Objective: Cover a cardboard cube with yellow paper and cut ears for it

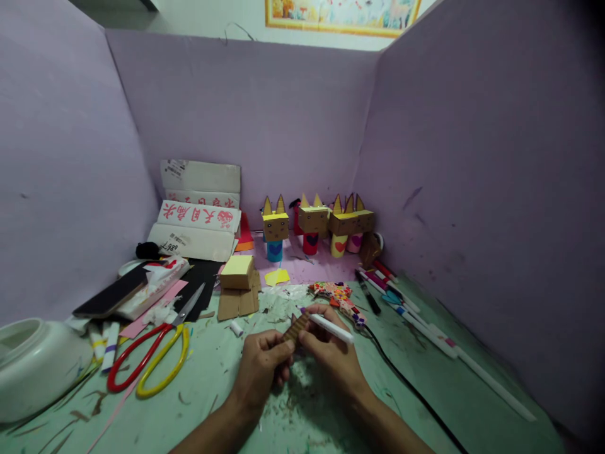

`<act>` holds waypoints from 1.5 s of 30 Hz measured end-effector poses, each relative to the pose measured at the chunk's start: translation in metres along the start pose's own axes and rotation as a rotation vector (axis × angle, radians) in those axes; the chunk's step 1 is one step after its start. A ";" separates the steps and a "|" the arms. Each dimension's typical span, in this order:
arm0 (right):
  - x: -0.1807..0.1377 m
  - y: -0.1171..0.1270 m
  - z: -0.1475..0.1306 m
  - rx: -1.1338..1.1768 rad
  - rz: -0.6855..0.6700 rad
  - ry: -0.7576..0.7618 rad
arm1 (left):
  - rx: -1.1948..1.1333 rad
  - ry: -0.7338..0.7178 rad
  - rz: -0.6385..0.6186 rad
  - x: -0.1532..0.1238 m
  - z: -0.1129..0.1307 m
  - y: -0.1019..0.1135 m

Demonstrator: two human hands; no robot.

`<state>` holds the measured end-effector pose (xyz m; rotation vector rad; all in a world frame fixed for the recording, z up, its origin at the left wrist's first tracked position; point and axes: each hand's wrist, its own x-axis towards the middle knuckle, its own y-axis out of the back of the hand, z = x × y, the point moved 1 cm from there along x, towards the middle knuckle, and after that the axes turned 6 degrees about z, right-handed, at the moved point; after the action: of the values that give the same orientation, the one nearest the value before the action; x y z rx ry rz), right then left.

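Lilac board screen (265,113): three tall panels enclosing the work area at left, back and right.

Pale green tabletop (212,391): smeared and littered with paper scraps.

White rounded ceramic pot (33,366): at the left edge of the tabletop.

White folded cartons with red lettering (198,217): stacked against the back panel, left of centre.

Row of small cardboard box-headed figures with pointed ears and coloured tube bodies (314,227): standing at the back, upright, side by side.

Scissors with one red and one yellow handle (151,356): lying flat, left of the hands, blades pointing to the back.

Thin black cable (406,384): running along the tabletop to the right of the hands.

White felt pens with coloured caps (406,306): lying in a loose row along the right panel.

Brown cardboard block topped with yellow paper (237,272): resting on flat cardboard pieces, behind the hands.

Left hand (259,372): fingers pinched shut on a small brown corrugated cardboard piece (295,329), held just above the tabletop at centre.

Right hand (333,359): fingers closed around a slim white marker with a purple tip (328,326), the tip close to the cardboard piece; whether it touches cannot be told.
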<state>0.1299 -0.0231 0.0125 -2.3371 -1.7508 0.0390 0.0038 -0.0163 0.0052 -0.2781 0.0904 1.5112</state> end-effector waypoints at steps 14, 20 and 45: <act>0.002 -0.001 0.006 0.127 -0.172 -0.168 | -0.106 0.014 -0.090 0.008 0.009 0.001; 0.004 -0.003 0.010 0.099 -0.172 -0.139 | -0.080 -0.006 -0.062 0.012 0.008 0.000; -0.004 0.025 -0.005 -0.198 -0.011 0.342 | -0.039 0.058 -0.055 0.005 0.014 -0.001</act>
<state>0.1532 -0.0345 0.0120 -2.2932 -1.6577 -0.5257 0.0036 -0.0078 0.0173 -0.3526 0.0987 1.4522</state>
